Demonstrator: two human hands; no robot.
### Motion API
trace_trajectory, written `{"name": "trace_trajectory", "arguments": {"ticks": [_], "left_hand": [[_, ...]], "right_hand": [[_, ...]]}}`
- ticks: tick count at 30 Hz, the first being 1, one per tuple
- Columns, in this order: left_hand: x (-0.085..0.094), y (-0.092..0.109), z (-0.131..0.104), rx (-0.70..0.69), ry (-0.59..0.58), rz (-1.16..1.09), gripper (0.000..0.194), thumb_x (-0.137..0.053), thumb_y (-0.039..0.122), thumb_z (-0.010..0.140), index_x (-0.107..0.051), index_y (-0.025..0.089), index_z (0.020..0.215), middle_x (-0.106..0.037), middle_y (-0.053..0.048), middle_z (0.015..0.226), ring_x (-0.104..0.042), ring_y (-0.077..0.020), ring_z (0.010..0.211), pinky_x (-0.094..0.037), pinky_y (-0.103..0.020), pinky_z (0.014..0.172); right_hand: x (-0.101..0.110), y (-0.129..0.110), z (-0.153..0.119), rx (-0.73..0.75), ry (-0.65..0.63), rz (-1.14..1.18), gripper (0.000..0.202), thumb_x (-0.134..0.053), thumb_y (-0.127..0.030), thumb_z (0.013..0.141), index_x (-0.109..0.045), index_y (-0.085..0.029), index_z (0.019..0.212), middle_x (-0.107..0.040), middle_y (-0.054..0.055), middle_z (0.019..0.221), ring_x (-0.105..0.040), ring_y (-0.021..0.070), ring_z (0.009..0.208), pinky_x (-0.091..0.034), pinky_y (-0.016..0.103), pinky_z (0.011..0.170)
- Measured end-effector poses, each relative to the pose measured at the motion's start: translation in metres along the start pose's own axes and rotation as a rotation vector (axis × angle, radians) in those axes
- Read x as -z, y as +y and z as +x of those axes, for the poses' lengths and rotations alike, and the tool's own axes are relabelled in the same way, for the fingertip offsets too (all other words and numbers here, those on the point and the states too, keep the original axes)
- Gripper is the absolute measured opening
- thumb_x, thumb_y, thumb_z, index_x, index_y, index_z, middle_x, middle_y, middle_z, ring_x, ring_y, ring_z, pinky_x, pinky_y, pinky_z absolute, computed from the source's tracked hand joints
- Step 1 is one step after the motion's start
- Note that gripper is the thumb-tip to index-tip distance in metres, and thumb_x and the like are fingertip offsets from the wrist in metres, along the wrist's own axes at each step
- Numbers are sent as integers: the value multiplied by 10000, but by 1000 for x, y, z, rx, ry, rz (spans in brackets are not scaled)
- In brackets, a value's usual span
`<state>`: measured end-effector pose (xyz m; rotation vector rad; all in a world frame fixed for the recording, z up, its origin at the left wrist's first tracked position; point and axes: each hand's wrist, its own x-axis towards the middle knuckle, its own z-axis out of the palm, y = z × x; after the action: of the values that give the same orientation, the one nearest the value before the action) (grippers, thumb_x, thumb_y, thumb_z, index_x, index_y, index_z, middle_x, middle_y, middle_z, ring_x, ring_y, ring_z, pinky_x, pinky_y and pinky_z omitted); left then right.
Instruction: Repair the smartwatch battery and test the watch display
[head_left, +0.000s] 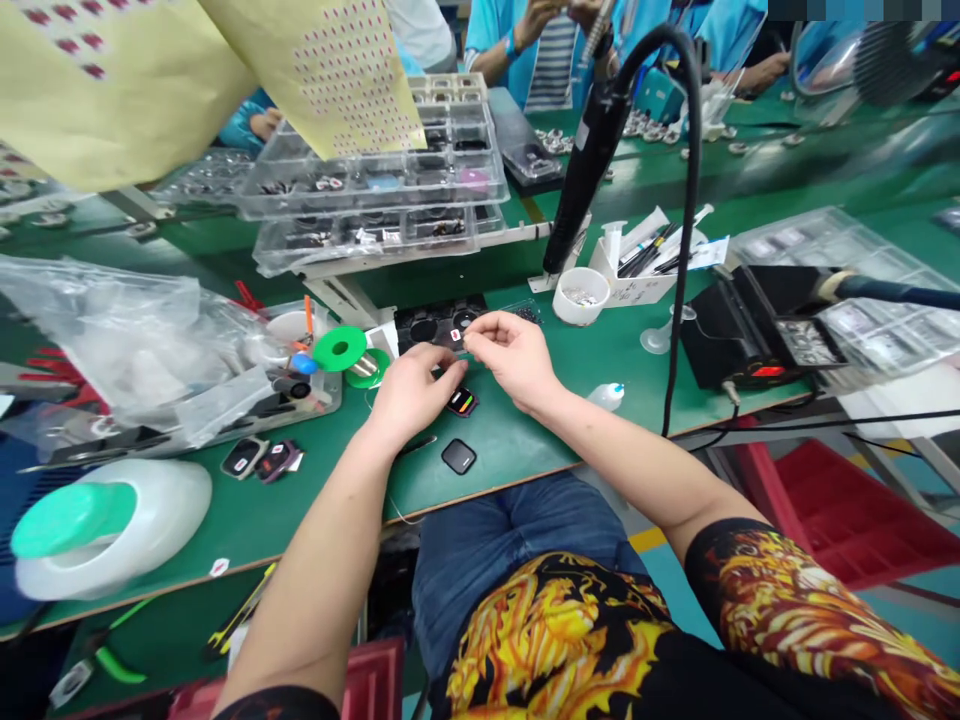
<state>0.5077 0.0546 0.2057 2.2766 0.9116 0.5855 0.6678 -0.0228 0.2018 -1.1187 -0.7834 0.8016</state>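
Between the thumb and forefinger of my right hand is a small white sticker with a red mark. My left hand is closed, its fingers curled and thumb bent in, just left of the sticker; what it grips, if anything, is hidden. Beneath its thumb a smartwatch with a lit, colourful screen shows in part; I cannot tell whether the hand touches it. Nearer the table edge lies a black square watch-like piece. Behind my hands sits a dark tray with round hollows.
A solder spool and two watch cases are to the left, beside a white bottle. At right are a round white tub, a small bottle and a black device. A cabled black tool hangs overhead. Co-workers sit opposite.
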Motion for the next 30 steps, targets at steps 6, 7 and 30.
{"name": "trace_trajectory", "arguments": {"ticks": [6, 7, 30], "left_hand": [[6, 10, -3, 184, 70, -770, 340, -849, 300, 823, -809, 199, 1145, -772, -47, 976, -546, -90, 514, -366, -235, 423], [5, 12, -3, 185, 106, -829, 310, -870, 307, 818, -815, 187, 1099, -749, -32, 872, -534, -89, 498, -353, -226, 411], [-10, 7, -5, -284, 500, -135, 86, -785, 222, 959, -822, 211, 1035, -719, -20, 956, -570, -86, 666, -485, -237, 617]], "right_hand": [[-3, 7, -1, 14, -4, -33, 189, -794, -337, 785, -736, -177, 867, -730, -4, 828, -653, 125, 746, -524, 248, 705], [-4, 8, -2, 21, -1, -35, 183, -792, -337, 787, -732, -178, 854, -728, -5, 823, -655, 126, 751, -523, 248, 709], [-2, 16, 4, 42, -116, 5, 213, -767, -389, 870, -785, -177, 880, -751, 10, 867, -647, 141, 776, -518, 265, 748]]}}
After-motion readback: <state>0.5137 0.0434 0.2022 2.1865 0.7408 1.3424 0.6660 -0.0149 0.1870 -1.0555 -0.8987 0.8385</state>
